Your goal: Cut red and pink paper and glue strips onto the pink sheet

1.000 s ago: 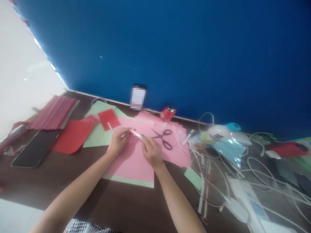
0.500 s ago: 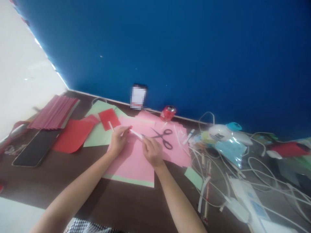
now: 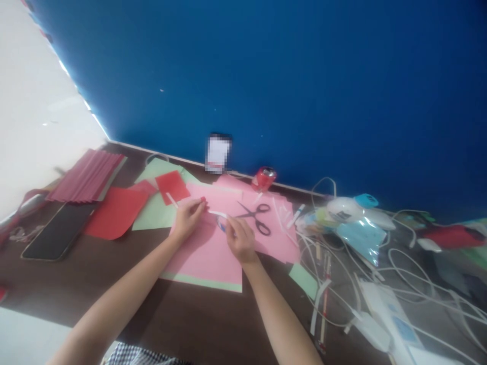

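Head view. My left hand (image 3: pixel 188 219) pinches a small red piece (image 3: pixel 203 200) at its fingertips. My right hand (image 3: pixel 238 239) grips one end of a white strip (image 3: pixel 217 214) that points toward the left hand. Both hands are above a pink sheet (image 3: pixel 205 256) lying on the dark counter (image 3: pixel 190 319). Black scissors (image 3: pixel 255 216) lie just beside my right hand, with a red can (image 3: pixel 264 178) behind them at the blue wall. A phone (image 3: pixel 57 232) lies far left and white cables (image 3: pixel 399 284) far right.
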{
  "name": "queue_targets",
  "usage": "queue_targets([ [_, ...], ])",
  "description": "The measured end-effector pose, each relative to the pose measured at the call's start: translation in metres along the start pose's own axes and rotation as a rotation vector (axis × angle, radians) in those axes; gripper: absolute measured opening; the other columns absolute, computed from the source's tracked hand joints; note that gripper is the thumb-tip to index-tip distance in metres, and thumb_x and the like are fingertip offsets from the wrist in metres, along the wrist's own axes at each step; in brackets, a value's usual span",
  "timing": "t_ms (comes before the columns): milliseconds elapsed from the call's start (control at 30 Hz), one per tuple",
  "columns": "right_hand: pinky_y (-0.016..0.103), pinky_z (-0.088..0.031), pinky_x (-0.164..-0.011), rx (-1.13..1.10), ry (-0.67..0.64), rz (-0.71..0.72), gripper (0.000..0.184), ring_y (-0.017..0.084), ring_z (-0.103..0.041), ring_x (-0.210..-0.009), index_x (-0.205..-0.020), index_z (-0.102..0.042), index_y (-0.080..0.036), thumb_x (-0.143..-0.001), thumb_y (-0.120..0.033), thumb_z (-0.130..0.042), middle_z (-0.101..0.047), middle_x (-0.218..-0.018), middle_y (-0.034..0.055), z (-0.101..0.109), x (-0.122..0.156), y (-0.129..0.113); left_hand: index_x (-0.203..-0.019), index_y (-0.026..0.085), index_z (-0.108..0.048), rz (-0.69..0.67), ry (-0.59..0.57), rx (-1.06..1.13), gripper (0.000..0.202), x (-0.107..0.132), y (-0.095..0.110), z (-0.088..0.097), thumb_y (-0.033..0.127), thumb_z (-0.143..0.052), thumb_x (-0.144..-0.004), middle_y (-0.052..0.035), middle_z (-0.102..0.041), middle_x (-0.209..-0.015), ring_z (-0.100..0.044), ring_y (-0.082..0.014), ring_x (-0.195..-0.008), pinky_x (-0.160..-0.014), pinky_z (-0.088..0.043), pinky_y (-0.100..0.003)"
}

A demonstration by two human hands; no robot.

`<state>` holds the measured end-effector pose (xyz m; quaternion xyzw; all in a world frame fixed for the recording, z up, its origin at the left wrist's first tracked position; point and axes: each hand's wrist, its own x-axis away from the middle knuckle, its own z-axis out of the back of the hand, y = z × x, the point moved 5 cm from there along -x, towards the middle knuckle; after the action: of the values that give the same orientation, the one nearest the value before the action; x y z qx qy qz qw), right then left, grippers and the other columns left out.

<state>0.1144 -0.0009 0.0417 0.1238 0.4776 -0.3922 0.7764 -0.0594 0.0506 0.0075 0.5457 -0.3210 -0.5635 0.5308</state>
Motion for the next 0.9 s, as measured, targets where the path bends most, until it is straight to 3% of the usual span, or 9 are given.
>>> queue_targets([
  [200, 0.025, -0.052, -0.074, -0.019, 0.079, -0.051, 0.026, 0.015, -0.065, -0.079, -0.112, -0.058, -0.015, -0.086, -0.014, -0.051, -0.069, -0.082, 0.0079, 0.006, -0.008, -0.002, -0.102, 0.016, -0.059, 0.044, -0.055, 0.189, 0.029, 0.002, -0.002, -0.006, 0.034, -0.057, -0.079, -0.0083, -0.066, -0.098, -0.066, -0.0168, -0.077, -0.073, -0.053, -0.03],
  [433, 0.024, -0.053, -0.07, 0.004, 0.091, -0.061, 0.029, 0.016, -0.066, -0.074, -0.114, -0.058, -0.013, -0.085, -0.014, -0.053, -0.07, -0.083, 0.0088, 0.011, -0.015, -0.006, -0.094, 0.017, -0.065, 0.055, -0.066, -0.013, 0.021, 0.008, 0.0, -0.007, 0.029, -0.055, -0.08, -0.0068, -0.069, -0.089, -0.065, -0.0192, -0.082, -0.08, -0.05, -0.033],
  [700, 0.024, -0.052, -0.068, -0.015, 0.071, -0.095, 0.024, 0.015, -0.066, -0.07, -0.107, -0.061, -0.012, -0.084, -0.013, -0.054, -0.07, -0.076, 0.0074, 0.009, -0.014, -0.002, -0.094, 0.017, -0.059, 0.026, -0.031, 0.101, 0.02, 0.006, 0.003, -0.007, 0.028, -0.056, -0.078, -0.0075, -0.067, -0.096, -0.065, -0.0175, -0.083, -0.072, -0.052, -0.029],
  [900, 0.024, -0.052, -0.068, -0.027, 0.101, -0.096, 0.024, 0.014, -0.066, -0.07, -0.105, -0.061, -0.013, -0.082, -0.011, -0.056, -0.07, -0.077, 0.0072, 0.009, -0.014, -0.001, -0.086, 0.016, -0.063, 0.063, -0.014, 0.081, 0.019, 0.003, 0.001, -0.007, 0.033, -0.056, -0.079, -0.0058, -0.068, -0.079, -0.064, -0.0171, -0.074, -0.073, -0.051, -0.03],
])
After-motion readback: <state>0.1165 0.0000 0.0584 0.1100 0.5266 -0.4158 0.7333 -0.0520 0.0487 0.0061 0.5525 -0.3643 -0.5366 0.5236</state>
